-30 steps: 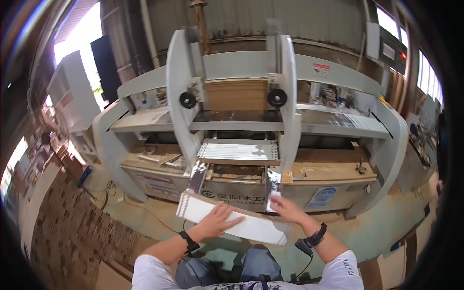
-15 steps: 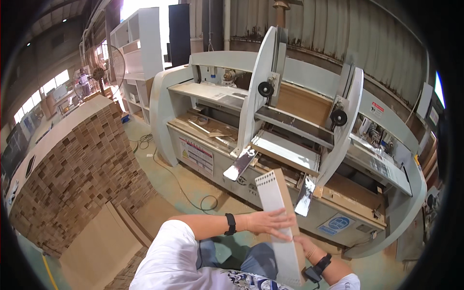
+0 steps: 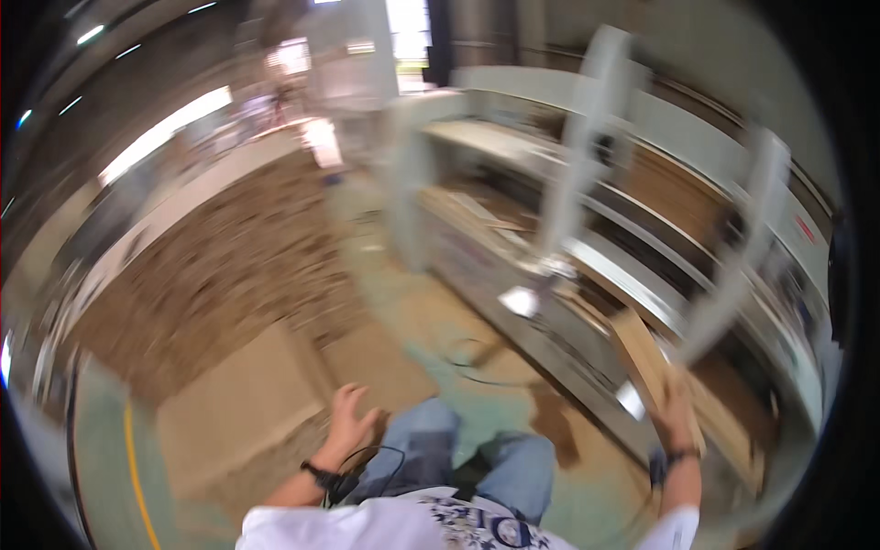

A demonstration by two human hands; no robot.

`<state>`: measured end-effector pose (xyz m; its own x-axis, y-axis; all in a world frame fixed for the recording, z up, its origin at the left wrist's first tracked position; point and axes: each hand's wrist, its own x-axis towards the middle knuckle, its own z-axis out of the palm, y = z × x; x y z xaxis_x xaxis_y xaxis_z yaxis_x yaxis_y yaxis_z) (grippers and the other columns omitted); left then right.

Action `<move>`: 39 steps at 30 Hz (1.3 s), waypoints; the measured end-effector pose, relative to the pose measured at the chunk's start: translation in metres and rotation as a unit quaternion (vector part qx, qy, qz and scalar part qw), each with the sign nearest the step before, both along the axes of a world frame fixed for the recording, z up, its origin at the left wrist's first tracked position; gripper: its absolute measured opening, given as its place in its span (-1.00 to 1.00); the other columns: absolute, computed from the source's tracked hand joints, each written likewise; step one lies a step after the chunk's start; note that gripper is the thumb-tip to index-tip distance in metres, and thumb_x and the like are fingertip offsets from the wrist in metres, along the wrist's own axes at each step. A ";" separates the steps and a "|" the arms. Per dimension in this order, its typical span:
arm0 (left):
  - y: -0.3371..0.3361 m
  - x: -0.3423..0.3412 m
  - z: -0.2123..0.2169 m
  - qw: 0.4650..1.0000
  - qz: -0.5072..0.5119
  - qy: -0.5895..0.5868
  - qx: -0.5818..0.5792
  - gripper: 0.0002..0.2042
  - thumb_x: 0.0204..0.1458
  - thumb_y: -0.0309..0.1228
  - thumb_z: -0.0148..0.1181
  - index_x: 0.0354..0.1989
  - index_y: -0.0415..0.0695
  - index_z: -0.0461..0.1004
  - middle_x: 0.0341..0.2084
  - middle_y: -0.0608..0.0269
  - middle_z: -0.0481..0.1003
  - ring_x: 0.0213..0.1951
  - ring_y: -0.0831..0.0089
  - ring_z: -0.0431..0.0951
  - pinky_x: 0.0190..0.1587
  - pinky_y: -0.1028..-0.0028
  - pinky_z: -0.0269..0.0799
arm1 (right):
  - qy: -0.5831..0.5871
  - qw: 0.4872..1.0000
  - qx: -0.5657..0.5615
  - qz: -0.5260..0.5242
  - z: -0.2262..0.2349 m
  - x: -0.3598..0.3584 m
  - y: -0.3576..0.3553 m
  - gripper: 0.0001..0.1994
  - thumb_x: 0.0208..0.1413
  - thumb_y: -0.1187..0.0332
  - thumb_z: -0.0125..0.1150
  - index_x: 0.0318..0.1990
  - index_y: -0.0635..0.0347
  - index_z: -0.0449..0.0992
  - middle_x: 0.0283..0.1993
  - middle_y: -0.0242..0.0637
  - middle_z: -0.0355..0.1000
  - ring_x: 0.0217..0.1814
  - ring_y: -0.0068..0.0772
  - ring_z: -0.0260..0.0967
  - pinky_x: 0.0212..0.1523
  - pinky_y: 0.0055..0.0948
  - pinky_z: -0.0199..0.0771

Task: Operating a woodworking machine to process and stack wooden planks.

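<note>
The whole view is smeared by motion, so fine detail is lost.

The right hand is raised at the person's right side and closed around the lower end of a board, a long tan panel seen nearly edge-on. The board rises from the hand up and to the left, tilted, its upper end near the front of the machine. A dark band sits on that wrist.

The left hand is empty, its fingers spread and loosely curled. It hangs over the floor just beside the left knee, touching nothing that can be made out. A dark wristband is on that wrist, and a thin black cable loops from it across the jeans.

The machine is pale grey, with two slanted uprights and long horizontal shelves. Brown panels seem to lie in its open bays, but the blur hides how many there are and how they sit. A bright metal plate juts from its front edge, and a dark cord coils on the floor below it.

On the person's left, a flat brown sheet lies on the floor near the left hand. Beyond it spreads a wide stack of brown pieces, too blurred to count. A yellow line runs along the green floor at lower left.
</note>
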<state>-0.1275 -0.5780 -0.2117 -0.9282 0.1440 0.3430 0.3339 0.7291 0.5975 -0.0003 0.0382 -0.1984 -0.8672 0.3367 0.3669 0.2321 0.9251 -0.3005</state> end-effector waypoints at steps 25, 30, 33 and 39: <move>-0.188 -0.127 -0.113 0.910 0.124 -0.329 -0.217 -0.55 -0.15 -0.09 0.14 -0.09 -0.09 0.42 -0.23 -0.01 0.46 -0.11 0.12 0.42 -0.07 0.26 0.34 | -0.105 0.971 -0.213 -0.030 -0.014 -0.044 -0.079 -0.06 -0.49 0.29 0.29 0.23 0.17 0.03 0.19 0.08 0.06 0.24 -0.01 0.01 0.21 -0.26 0.03; -0.244 -0.145 -0.170 0.876 0.338 -0.280 -0.203 -0.45 -0.04 0.00 -0.04 0.07 -0.09 0.26 0.11 -0.03 0.17 0.12 -0.01 0.16 0.07 0.05 0.16 | -0.132 0.840 -0.498 0.172 -0.003 -0.153 -0.231 -0.14 -0.34 0.26 0.29 0.21 0.32 0.05 0.19 -0.09 0.10 0.24 -0.25 0.04 0.19 -0.40 0.04; -0.228 -0.165 -0.185 0.878 0.380 -0.218 -0.193 -0.44 0.02 0.02 -0.13 0.17 0.02 0.14 0.22 0.02 -0.03 0.19 -0.04 0.02 0.11 -0.09 0.01 | -0.207 0.767 -0.560 0.234 -0.030 -0.229 -0.303 -0.21 -0.21 0.25 0.27 0.21 0.29 0.05 0.18 -0.13 0.12 0.23 -0.29 0.06 0.18 -0.42 0.05; -0.243 -0.140 -0.239 0.869 0.379 -0.150 -0.280 -0.46 0.06 -0.05 -0.16 0.22 0.06 0.06 0.23 0.06 -0.02 0.26 0.05 -0.11 0.21 -0.04 -0.22 | -0.405 0.599 -0.641 0.257 -0.165 -0.368 -0.513 -0.34 -0.09 0.21 0.22 0.18 0.23 0.12 0.06 -0.22 0.25 0.07 -0.40 0.20 -0.03 -0.43 0.27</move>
